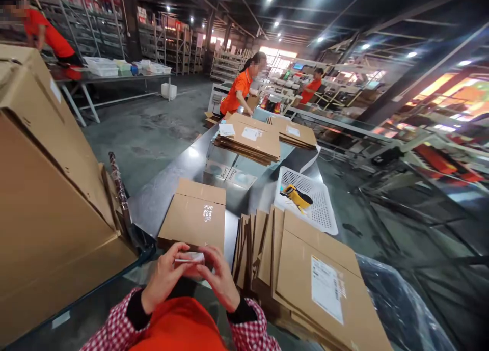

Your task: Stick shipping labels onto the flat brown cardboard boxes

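Observation:
Close to my body, my left hand (165,275) and my right hand (220,277) hold a small pale, flat packet (194,258) between their fingers. It has a whitish top and a pinkish side; its exact kind does not show. Just beyond my fingers a brown cardboard box (194,213) with white print lies on the metal table (153,188). To the right of my right hand leans a row of flattened cartons (298,254), the front one bearing a white shipping label (327,289).
A white perforated basket (324,208) holds a yellow-and-black tool (298,197). Farther up lie stacked flat cartons (252,137). A large cardboard box (49,188) stands close on the left. Clear plastic (401,295) hangs at the right. Co-workers in orange stand beyond, one (239,91) at the table.

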The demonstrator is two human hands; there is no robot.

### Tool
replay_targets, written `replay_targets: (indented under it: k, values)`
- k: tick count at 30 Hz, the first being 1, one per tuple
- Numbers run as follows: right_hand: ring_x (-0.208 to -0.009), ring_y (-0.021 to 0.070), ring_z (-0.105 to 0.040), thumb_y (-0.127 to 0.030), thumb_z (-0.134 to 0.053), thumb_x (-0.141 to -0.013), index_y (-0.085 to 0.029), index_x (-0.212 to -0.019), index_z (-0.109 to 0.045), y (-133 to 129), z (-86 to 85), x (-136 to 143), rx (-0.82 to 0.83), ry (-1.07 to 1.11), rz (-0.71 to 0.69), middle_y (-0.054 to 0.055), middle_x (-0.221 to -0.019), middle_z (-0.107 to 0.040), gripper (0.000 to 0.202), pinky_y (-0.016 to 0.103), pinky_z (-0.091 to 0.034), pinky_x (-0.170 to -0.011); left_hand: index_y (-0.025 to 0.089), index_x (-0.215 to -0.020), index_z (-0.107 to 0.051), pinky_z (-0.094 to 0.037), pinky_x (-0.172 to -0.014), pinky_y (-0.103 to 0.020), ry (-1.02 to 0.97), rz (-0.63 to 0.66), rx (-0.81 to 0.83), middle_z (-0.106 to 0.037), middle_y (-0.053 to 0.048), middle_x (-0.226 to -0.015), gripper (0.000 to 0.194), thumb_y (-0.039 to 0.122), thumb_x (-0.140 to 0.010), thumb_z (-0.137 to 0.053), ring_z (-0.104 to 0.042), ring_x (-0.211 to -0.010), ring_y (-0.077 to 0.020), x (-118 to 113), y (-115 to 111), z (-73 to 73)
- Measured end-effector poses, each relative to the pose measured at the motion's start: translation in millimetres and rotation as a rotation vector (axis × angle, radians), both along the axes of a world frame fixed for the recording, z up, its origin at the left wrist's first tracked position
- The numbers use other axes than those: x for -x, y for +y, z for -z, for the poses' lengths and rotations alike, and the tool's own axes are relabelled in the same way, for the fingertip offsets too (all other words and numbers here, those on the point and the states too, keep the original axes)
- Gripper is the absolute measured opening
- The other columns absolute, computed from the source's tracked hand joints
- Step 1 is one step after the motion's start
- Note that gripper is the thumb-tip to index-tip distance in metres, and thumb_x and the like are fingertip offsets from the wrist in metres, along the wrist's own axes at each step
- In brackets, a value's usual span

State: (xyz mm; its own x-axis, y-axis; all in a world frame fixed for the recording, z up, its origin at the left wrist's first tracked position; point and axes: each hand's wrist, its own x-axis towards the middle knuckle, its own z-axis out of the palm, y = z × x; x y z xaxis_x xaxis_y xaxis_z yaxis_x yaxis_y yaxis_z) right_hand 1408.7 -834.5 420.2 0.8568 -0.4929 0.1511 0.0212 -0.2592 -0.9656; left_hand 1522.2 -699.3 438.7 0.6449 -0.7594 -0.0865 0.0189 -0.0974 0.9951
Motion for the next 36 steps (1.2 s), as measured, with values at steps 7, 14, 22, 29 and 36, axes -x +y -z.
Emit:
replay_targets:
  k: [7,14,22,29,36]
  values:
    - [-0.074,0.0143,-0.057,-0.029,-0.063,-0.085,-0.018,-0.089,-0.065,1,-7.0,-30,0.257,0.027,0.126,0.002,-0.081,-0.061,0.012,0.023,-0.045,-0.066,0.023,-0.119,-0.041,-0.051,-0.087,-0.035,-0.143,0.072,-0.019,-0.073,-0.002,-0.091,0.033,0.031,-0.088,-0.048,-0.068,-0.089,-0.0185,-33,-5,15.8]
    - [-0.068,0.0126,-0.057,-0.026,-0.057,-0.089,-0.018,-0.078,-0.063,3,-3.3,-56,0.491,-0.020,0.202,0.002,-0.074,-0.060,0.015,0.021,-0.046,-0.062,0.022,-0.122,-0.039,-0.052,-0.077,-0.030,-0.193,0.074,-0.045,-0.071,0.000,-0.082,0.036,0.036,-0.091,-0.048,-0.068,-0.080,-0.0169,-60,-11,30.1]
    - [-0.065,0.0131,-0.062,-0.023,-0.049,-0.092,-0.018,-0.089,-0.063,-5,17.8,-75,0.561,-0.107,0.312,0.002,-0.074,-0.066,0.015,0.022,-0.049,-0.061,0.016,-0.122,-0.050,-0.049,-0.053,-0.020,-0.660,0.110,-0.037,-0.069,-0.001,-0.068,0.039,0.042,-0.096,-0.037,-0.066,-0.057,-0.0138,-84,-13,60.0]
    - [-0.069,0.0135,-0.058,-0.047,-0.054,-0.084,-0.017,-0.093,-0.051,-109,4.7,-93,0.124,-0.224,0.950,0.001,-0.081,-0.059,0.031,0.025,-0.049,-0.063,0.018,-0.094,-0.070,-0.053,-0.058,-0.022,-0.892,0.289,0.003,-0.068,-0.004,-0.065,0.031,0.030,-0.096,-0.042,-0.065,-0.059,-0.0143,-121,16,102.6]
    - [-0.075,0.0211,-0.063,-0.041,-0.063,-0.068,-0.016,-0.099,-0.049,-115,59.0,-143,0.140,0.212,0.392,0.009,-0.093,-0.064,0.042,0.036,-0.053,-0.071,0.023,-0.102,-0.068,-0.046,-0.103,-0.047,-0.941,0.317,-0.012,-0.062,-0.008,-0.125,0.030,0.007,-0.087,-0.048,-0.052,-0.124,-0.0228,-111,8,118.8]
